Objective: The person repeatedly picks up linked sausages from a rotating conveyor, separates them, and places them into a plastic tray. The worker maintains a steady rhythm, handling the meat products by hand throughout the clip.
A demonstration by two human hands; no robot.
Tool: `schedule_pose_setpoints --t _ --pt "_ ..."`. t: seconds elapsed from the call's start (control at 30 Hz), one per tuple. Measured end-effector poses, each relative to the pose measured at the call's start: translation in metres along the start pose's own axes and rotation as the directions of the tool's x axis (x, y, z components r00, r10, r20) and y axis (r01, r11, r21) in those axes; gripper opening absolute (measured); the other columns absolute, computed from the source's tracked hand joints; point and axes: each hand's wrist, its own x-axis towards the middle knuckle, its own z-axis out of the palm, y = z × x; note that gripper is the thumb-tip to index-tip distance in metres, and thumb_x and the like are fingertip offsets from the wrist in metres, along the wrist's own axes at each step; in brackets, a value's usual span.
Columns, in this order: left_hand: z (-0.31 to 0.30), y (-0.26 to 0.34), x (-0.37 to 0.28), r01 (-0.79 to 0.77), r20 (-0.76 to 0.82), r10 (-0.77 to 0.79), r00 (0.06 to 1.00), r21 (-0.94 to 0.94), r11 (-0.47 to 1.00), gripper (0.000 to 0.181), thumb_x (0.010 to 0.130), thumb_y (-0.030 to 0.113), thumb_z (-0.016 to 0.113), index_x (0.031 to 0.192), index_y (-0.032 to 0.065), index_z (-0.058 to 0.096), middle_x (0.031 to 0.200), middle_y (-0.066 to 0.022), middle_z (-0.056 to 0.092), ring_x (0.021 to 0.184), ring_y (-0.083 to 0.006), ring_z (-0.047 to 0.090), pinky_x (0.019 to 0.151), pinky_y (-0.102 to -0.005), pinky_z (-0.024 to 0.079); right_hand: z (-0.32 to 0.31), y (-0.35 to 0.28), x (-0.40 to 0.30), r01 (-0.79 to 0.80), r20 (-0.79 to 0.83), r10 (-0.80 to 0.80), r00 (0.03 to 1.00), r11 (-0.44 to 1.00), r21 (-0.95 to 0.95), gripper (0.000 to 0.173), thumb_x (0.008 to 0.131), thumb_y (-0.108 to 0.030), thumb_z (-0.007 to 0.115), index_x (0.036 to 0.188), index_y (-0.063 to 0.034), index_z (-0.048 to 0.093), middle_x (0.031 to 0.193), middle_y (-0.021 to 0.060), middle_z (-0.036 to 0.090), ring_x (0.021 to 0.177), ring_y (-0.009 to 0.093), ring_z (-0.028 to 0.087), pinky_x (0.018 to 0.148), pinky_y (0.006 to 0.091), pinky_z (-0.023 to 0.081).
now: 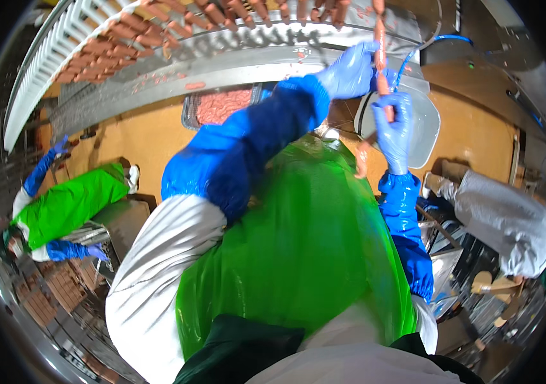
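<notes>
A string of linked sausages [381, 43] runs down from the top edge to my hands. My left hand [349, 72], in a blue glove, is at the string's left side, its fingers curled around it and partly hidden behind the links. Lower down, my gloved right hand [394, 132] grips the same string, with a link showing between thumb and fingers. A loose sausage end [362, 158] dangles below, left of my right wrist. Behind my right hand stands a pale grey tub [424, 125], partly covered by the hand.
Rows of sausages [133, 33] hang from a white rack [37, 72] over a metal table edge [157, 72] with meat scraps. Below it sits a crate of ground meat [220, 105]. A blue hose [405, 62] curves near my hands. Co-workers stand left [71, 201] and right [503, 216].
</notes>
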Motion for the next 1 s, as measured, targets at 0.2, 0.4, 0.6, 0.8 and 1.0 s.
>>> schedule_pose_setpoints --t 0.2,0.4,0.6,0.8,1.0 --pt "0.013 -0.050 -0.007 -0.122 -0.288 0.288 0.913 0.482 0.867 0.018 0.095 0.016 0.052 0.102 -0.0003 0.055 0.088 -0.0094 0.054 0.075 -0.0187 0.056 0.071 -0.0308 0.051 0.009 0.006 -0.025 -0.468 0.160 0.456 0.876 0.717 0.517 0.032 0.091 -0.015 0.066 0.115 -0.0069 0.048 0.112 0.0069 0.052 0.105 0.017 0.051 0.092 0.0311 0.043" --pt "0.009 -0.048 0.005 -0.157 -0.347 0.308 0.886 0.400 0.903 0.014 0.094 0.014 0.050 0.095 0.0018 0.055 0.076 -0.0065 0.052 0.066 -0.0174 0.051 0.061 -0.0334 0.047 -0.004 0.010 -0.011 -0.709 0.431 0.587 0.686 0.404 0.578 0.026 0.098 -0.027 0.058 0.112 -0.0064 0.052 0.109 0.0056 0.055 0.090 0.014 0.055 0.076 0.0288 0.046" --pt "0.026 -0.037 0.023 -0.130 -0.391 0.292 0.873 0.390 0.912 0.018 0.094 0.012 0.052 0.104 -0.0014 0.055 0.079 -0.0076 0.056 0.071 -0.0186 0.057 0.069 -0.0345 0.051 0.004 0.027 -0.010 -0.196 0.007 0.199 0.980 0.955 0.225 0.018 0.093 -0.014 0.065 0.103 -0.0061 0.053 0.093 0.0054 0.057 0.067 0.012 0.052 0.061 0.0249 0.043" --pt "0.030 -0.036 0.025 -0.193 -0.554 0.280 0.784 0.212 0.958 0.019 0.092 0.015 0.050 0.100 -0.0018 0.052 0.065 -0.0013 0.045 0.054 -0.0118 0.041 0.053 -0.0303 0.041 0.008 0.040 -0.002 -0.165 -0.002 0.168 0.986 0.969 0.186 0.015 0.093 -0.012 0.062 0.103 -0.0046 0.054 0.089 0.0049 0.056 0.068 0.013 0.053 0.060 0.0267 0.044" --pt "0.005 -0.023 0.027 -0.149 -0.401 0.211 0.892 0.179 0.972 0.019 0.092 0.013 0.046 0.103 -0.0025 0.049 0.070 -0.0070 0.047 0.058 -0.0182 0.047 0.055 -0.0353 0.044 0.008 0.022 0.001 -0.650 0.290 0.617 0.731 0.503 0.569 0.016 0.092 -0.016 0.064 0.100 -0.0044 0.056 0.081 0.0010 0.054 0.064 0.008 0.050 0.057 0.0226 0.041"
